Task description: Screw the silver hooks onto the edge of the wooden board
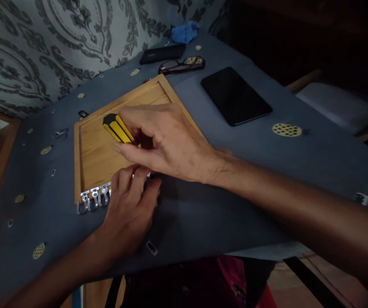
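My right hand (171,141) grips a screwdriver by its yellow and black handle (118,128); the shaft and tip are hidden behind the fingers. Under it lies a shallow wooden board with a raised rim (97,149). Along the board's near edge runs a metal strip with several key hooks (94,194), part of it covered by my hands. My left hand (132,205) rests over that strip, fingers bent down onto it. Whether its fingertips pinch anything is hidden.
Beyond the board lie eyeglasses (182,65), a dark phone (162,54) and a crumpled blue cloth (184,32). A black tablet (236,95) sits to the right. Small metal pieces (60,133) and a black clip (83,114) are left of the board, on the blue pineapple-print tablecloth (203,209).
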A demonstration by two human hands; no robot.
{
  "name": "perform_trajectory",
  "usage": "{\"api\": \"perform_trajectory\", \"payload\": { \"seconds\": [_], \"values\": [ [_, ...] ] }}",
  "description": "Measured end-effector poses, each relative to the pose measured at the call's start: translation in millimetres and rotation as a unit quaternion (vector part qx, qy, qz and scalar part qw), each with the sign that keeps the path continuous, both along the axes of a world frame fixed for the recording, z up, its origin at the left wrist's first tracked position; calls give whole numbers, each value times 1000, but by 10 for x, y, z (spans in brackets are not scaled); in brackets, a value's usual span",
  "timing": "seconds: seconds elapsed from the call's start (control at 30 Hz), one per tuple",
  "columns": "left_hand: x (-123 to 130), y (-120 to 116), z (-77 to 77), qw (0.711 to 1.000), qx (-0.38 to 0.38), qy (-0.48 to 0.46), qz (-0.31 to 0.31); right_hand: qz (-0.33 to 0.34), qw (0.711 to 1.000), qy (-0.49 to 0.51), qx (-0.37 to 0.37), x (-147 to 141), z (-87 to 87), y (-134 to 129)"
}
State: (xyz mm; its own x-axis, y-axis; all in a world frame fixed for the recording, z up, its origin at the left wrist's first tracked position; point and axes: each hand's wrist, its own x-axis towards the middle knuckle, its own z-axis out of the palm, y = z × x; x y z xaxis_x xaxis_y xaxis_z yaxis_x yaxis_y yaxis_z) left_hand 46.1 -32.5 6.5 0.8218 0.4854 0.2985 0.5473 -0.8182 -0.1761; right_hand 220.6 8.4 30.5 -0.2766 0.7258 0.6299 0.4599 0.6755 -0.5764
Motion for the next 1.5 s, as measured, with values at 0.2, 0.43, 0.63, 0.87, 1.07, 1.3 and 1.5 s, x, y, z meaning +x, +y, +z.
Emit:
{"api": "perform_trajectory", "payload": {
  "seconds": [0.2, 0.43, 0.63, 0.87, 1.07, 1.3, 1.5],
  "values": [
    [-43, 19, 79, 998, -43, -44, 34, 14, 1000, 27, 7, 3, -28, 20],
    [-69, 11, 89, 996, -23, -81, -3, 27, 998, 48, 16, 6, -37, 19],
    [-307, -88, 86, 997, 2, -61, -37, 5, 1000, 15, 13, 6, -11, 11],
    [-251, -174, 15, 995, 78, 0, -68, -11, 1000, -6, 25, -15, -10, 8],
    [-149, -148, 7, 994, 99, 28, -47, 6, 999, 16, 30, -6, -31, 17],
    [-117, -129, 7, 992, 105, 36, -58, -8, 1000, -8, 5, -8, -8, -5],
    [-23, -193, 96, 988, 97, 105, -53, -4, 1000, 0, 15, -15, -15, 7]
  ]
}}
